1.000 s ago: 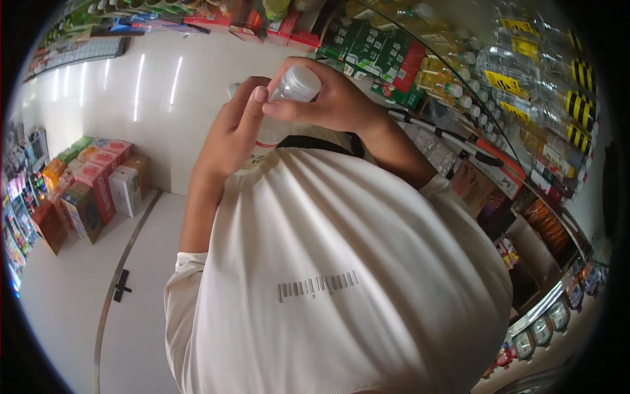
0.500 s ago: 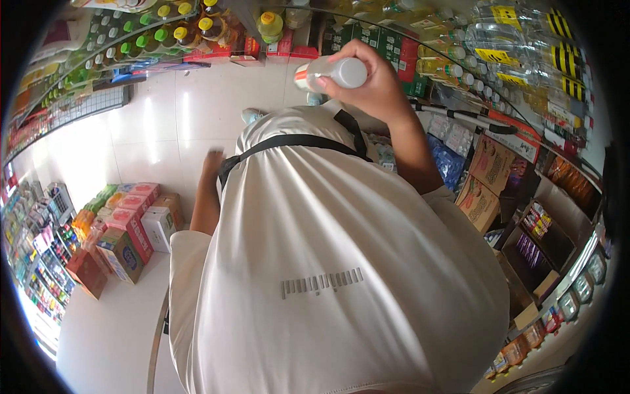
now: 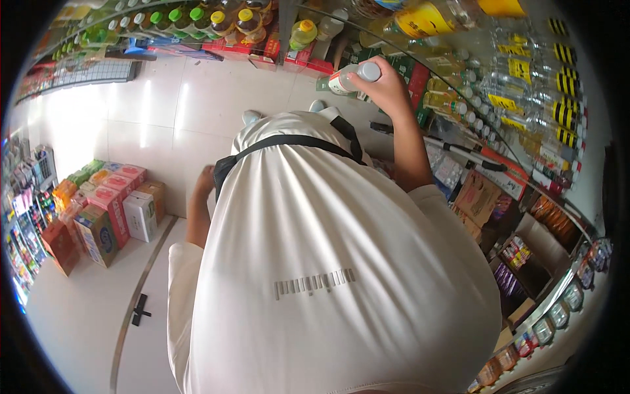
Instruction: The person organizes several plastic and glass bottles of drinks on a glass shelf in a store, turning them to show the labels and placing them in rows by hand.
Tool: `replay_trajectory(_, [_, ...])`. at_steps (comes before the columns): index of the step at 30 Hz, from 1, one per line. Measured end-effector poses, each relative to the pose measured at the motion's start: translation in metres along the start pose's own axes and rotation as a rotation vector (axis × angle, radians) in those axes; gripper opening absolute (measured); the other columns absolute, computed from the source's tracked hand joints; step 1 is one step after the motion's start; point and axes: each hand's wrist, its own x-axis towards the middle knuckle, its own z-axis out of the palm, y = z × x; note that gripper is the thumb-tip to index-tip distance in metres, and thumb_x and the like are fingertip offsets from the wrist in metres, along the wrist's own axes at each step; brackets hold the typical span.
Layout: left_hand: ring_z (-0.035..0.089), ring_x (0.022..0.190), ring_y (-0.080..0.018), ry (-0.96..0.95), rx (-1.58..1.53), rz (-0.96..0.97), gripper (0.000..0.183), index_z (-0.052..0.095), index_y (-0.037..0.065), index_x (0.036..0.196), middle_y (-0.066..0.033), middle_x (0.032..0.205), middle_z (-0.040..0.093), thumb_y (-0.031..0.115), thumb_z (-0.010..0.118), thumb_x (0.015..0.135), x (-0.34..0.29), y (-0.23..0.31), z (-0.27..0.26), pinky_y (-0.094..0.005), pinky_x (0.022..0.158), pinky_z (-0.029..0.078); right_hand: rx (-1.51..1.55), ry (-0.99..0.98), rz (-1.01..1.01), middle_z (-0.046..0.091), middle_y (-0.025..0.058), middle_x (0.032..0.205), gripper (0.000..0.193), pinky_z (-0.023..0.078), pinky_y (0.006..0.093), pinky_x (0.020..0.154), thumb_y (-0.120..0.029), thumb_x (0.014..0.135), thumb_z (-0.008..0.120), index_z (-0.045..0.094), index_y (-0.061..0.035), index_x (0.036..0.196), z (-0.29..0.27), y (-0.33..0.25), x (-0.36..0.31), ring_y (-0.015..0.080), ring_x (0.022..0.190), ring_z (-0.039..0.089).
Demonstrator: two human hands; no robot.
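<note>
Out in front of me, my right hand [image 3: 388, 87] is closed around a clear plastic bottle [image 3: 344, 80]. The bottle has a greyish-white cap and a white and red label, and it lies tilted with its cap toward me. Close behind it are the drink shelves and green cartons [image 3: 399, 71] on the floor. My left hand [image 3: 206, 178] hangs by my left side, close to a black waist pouch [image 3: 225, 172]. Its fingers are too small and partly hidden to make out.
Shelves of bottles [image 3: 233, 23] run across the front, and large yellow-labelled bottles [image 3: 518, 69] fill the right. At left, drink cartons [image 3: 108, 210] stand on a white counter [image 3: 72, 308]. Open cardboard boxes [image 3: 545, 253] are at the right. A tiled floor [image 3: 197, 98] lies ahead.
My right hand has carried the bottle to the right, nearer the shelves. My body and view have shifted, so the counter shows more. My left hand has come slightly closer to my body.
</note>
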Motion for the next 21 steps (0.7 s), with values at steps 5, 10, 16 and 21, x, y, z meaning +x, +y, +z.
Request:
replay_trajectory(5, [0.068,0.092,-0.0225,0.074,-0.478,-0.038,0.038,0.065,0.002,0.122,-0.0112,0.102,0.071,0.035,0.053,0.106,-0.001,0.056,-0.002,-0.0368,0.08,0.054,0.067,-0.071,-0.05,0.07,0.0023,0.095,0.04,0.054,0.0296,0.077,-0.029,0.084,0.087,0.067,-0.0056,0.11,0.029,0.006,0.035,0.0112,0.087,0.066])
replay_trajectory(10, [0.068,0.093,-0.0207,0.13,-0.529,-0.08,0.035,0.065,0.005,0.124,-0.0101,0.105,0.07,0.031,0.054,0.105,-0.017,-0.008,0.032,-0.0347,0.082,0.053,-0.077,-0.072,-0.088,0.073,0.0091,0.101,0.048,0.056,0.0371,0.082,-0.032,0.08,0.087,0.064,-0.0058,0.114,0.054,0.008,0.073,0.0217,0.092,0.071])
replay_trajectory(16, [0.068,0.096,-0.0277,0.19,-0.536,-0.605,0.05,0.064,0.005,0.131,-0.0153,0.112,0.071,0.042,0.052,0.101,-0.072,-0.139,0.154,-0.0431,0.077,0.058,-0.271,0.014,-0.037,0.075,0.0119,0.107,0.056,0.055,0.0369,0.088,-0.04,0.079,0.087,0.067,-0.0041,0.116,0.078,0.028,0.115,0.024,0.098,0.072])
replay_trajectory(21, [0.069,0.096,-0.0278,0.093,-0.88,-0.546,0.053,0.064,-0.005,0.123,-0.0155,0.111,0.072,0.042,0.061,0.1,-0.105,-0.218,0.25,-0.0414,0.085,0.056,-0.377,0.039,-0.059,0.074,0.0174,0.115,0.06,0.055,0.0434,0.092,-0.043,0.08,0.086,0.065,-0.0039,0.121,0.089,0.03,0.117,0.0352,0.107,0.071])
